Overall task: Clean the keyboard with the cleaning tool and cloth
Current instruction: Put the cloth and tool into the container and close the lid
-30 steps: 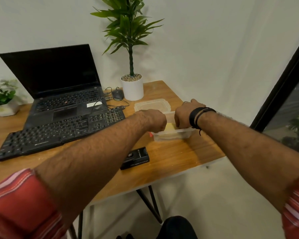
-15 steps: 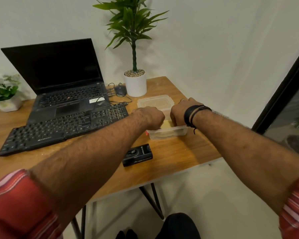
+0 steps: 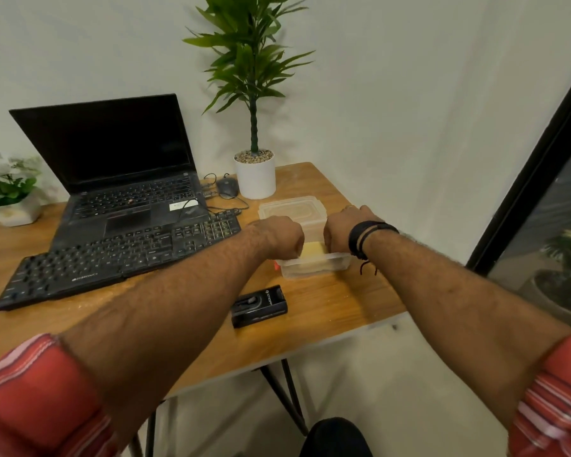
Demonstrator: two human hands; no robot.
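One keyboard (image 3: 119, 258) lies near the tabletop's (image 3: 327, 308) left edge. Two hands, left hand (image 3: 279, 237) and right hand (image 3: 342, 230), curl over one container (image 3: 314, 267) holding one yellow cloth (image 3: 314, 249), unmoved; grip unclear.

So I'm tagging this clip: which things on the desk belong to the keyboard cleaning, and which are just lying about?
Job:
keyboard
clear container
yellow cloth
left hand
right hand

Lying about:
laptop
mouse
potted plant
container lid
black box
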